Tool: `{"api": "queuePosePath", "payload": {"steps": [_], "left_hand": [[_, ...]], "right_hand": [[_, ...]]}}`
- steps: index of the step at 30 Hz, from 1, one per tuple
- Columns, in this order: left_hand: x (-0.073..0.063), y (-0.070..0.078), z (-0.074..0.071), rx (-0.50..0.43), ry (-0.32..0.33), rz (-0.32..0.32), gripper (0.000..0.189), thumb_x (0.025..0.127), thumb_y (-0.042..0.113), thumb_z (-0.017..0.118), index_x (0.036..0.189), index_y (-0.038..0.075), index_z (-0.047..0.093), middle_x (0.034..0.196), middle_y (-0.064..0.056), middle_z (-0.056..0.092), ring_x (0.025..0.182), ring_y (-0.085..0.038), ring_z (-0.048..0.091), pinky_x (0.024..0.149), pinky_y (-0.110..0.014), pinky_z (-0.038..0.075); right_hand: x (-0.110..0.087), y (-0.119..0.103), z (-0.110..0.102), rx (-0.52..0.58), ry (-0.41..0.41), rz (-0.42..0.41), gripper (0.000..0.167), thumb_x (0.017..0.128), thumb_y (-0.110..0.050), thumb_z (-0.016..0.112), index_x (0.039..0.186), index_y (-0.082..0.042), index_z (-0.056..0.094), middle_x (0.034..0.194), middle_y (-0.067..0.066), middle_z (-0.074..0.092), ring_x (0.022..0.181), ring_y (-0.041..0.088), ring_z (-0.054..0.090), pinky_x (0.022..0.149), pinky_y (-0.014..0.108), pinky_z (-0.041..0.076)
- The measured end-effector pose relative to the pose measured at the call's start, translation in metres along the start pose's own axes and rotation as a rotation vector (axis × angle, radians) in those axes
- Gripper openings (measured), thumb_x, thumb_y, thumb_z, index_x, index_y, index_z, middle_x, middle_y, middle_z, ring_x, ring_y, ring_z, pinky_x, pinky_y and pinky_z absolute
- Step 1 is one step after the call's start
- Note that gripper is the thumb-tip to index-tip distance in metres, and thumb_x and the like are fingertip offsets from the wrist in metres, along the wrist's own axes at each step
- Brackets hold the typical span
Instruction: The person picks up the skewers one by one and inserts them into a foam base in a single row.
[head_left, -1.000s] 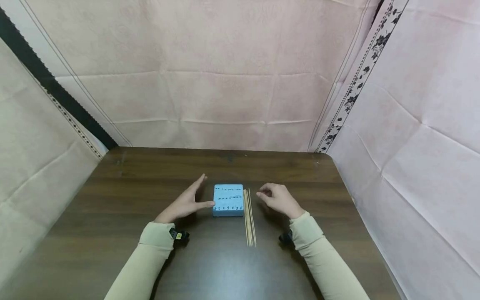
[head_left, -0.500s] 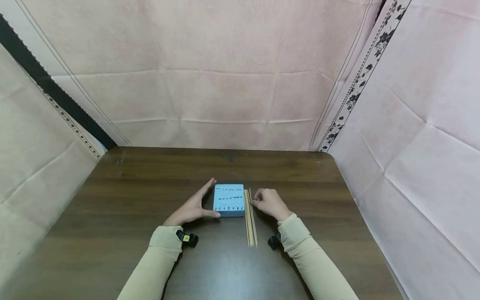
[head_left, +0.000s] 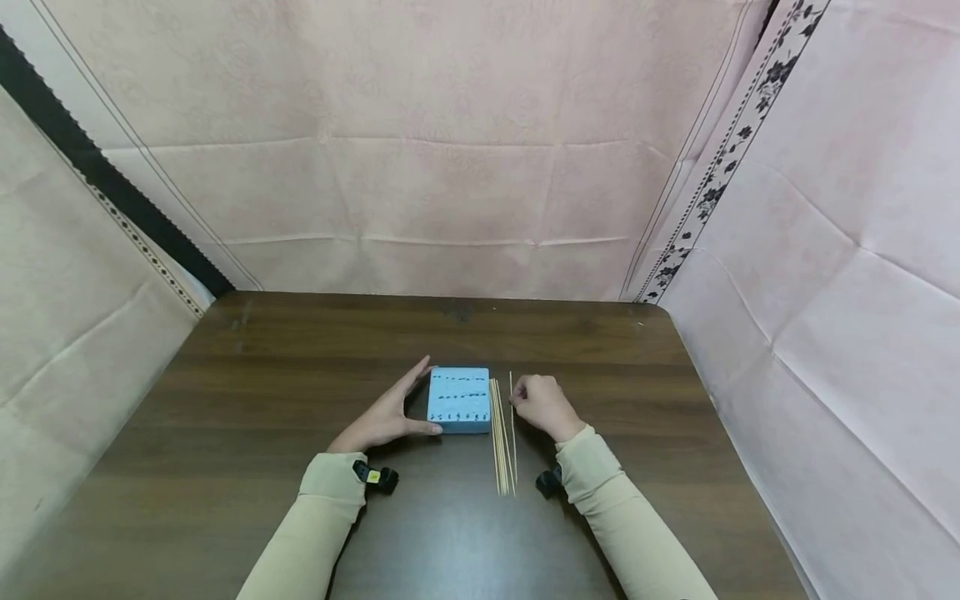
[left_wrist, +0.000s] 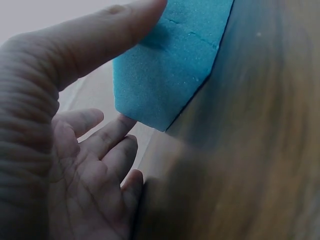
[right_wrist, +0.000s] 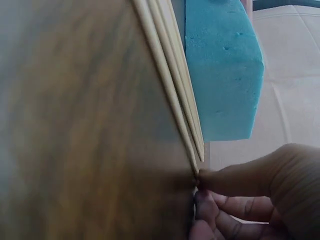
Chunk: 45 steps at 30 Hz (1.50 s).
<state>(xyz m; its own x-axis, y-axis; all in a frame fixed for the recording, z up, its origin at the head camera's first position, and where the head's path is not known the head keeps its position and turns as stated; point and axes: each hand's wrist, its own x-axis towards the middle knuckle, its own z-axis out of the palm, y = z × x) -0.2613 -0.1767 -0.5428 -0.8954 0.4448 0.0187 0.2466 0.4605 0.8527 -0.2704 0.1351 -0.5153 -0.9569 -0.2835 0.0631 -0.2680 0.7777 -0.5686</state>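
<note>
A light blue foam block (head_left: 459, 396) with rows of small dark marks on top lies on the table. My left hand (head_left: 386, 417) is spread at its left side. The thumb (left_wrist: 95, 42) rests against the near face, while the other fingers extend loosely by the far left corner. Several thin wooden skewers (head_left: 498, 442) lie along the block's right side, pointing toward me. My right hand (head_left: 546, 407) pinches one skewer (right_wrist: 167, 75) near its far end between thumb and fingertips, that end raised slightly apart from the others. The right wrist view hides part of the pinch.
The brown wooden table (head_left: 300, 350) has pale cloth (head_left: 450, 192) hanging behind it and at both sides. Dark wrist cameras sit at both cuffs, the left one (head_left: 375, 477) near the middle of the table.
My right hand has moved left to the skewers and now pinches one, its far end shifted right from the bunch. My left hand has moved right, its thumb now at the block's near face.
</note>
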Motion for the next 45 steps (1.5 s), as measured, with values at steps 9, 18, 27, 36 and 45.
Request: {"api": "queuePosePath", "payload": {"steps": [9, 18, 27, 36, 45], "left_hand": [[-0.001, -0.002, 0.002, 0.014, 0.023, -0.023, 0.123, 0.068, 0.056, 0.089, 0.162, 0.031, 0.015, 0.164, 0.001, 0.026, 0.150, -0.024, 0.023, 0.116, -0.061, 0.020], [-0.003, -0.004, 0.004, 0.099, 0.030, -0.056, 0.116, 0.068, 0.064, 0.085, 0.161, 0.030, 0.026, 0.163, -0.001, 0.027, 0.148, -0.030, 0.026, 0.111, -0.067, 0.026], [-0.005, -0.005, 0.005, 0.096, 0.037, -0.060, 0.115, 0.067, 0.065, 0.085, 0.160, 0.033, 0.026, 0.161, 0.002, 0.029, 0.147, -0.026, 0.028, 0.111, -0.066, 0.026], [-0.005, -0.006, 0.002, 0.115, 0.040, -0.059, 0.112, 0.066, 0.066, 0.085, 0.158, 0.039, 0.028, 0.160, 0.002, 0.031, 0.147, -0.027, 0.029, 0.110, -0.065, 0.028], [-0.001, -0.003, 0.000, 0.120, 0.044, -0.053, 0.113, 0.065, 0.067, 0.085, 0.158, 0.037, 0.029, 0.161, 0.002, 0.031, 0.147, -0.028, 0.029, 0.109, -0.066, 0.029]], "right_hand": [[0.003, 0.009, -0.006, -0.169, 0.102, -0.004, 0.014, 0.089, 0.001, 0.062, 0.078, -0.005, 0.068, 0.072, 0.005, 0.064, 0.064, 0.021, 0.060, 0.061, 0.038, 0.053], [0.002, 0.012, -0.009, -0.282, 0.037, -0.023, 0.009, 0.080, 0.005, 0.069, 0.076, 0.000, 0.063, 0.071, 0.010, 0.057, 0.069, 0.029, 0.058, 0.065, 0.044, 0.051], [0.005, 0.010, -0.011, -0.266, 0.094, -0.013, 0.016, 0.078, 0.008, 0.066, 0.091, 0.008, 0.056, 0.075, 0.017, 0.057, 0.072, 0.037, 0.062, 0.067, 0.049, 0.053], [0.010, -0.015, -0.038, 0.046, 0.150, -0.083, 0.009, 0.096, 0.000, 0.062, 0.098, -0.003, 0.070, 0.089, 0.008, 0.069, 0.078, 0.022, 0.062, 0.071, 0.039, 0.052], [0.008, -0.056, -0.064, 0.304, 0.258, -0.219, 0.006, 0.096, -0.015, 0.071, 0.098, -0.010, 0.071, 0.085, -0.003, 0.071, 0.075, 0.016, 0.066, 0.067, 0.032, 0.052]]}}
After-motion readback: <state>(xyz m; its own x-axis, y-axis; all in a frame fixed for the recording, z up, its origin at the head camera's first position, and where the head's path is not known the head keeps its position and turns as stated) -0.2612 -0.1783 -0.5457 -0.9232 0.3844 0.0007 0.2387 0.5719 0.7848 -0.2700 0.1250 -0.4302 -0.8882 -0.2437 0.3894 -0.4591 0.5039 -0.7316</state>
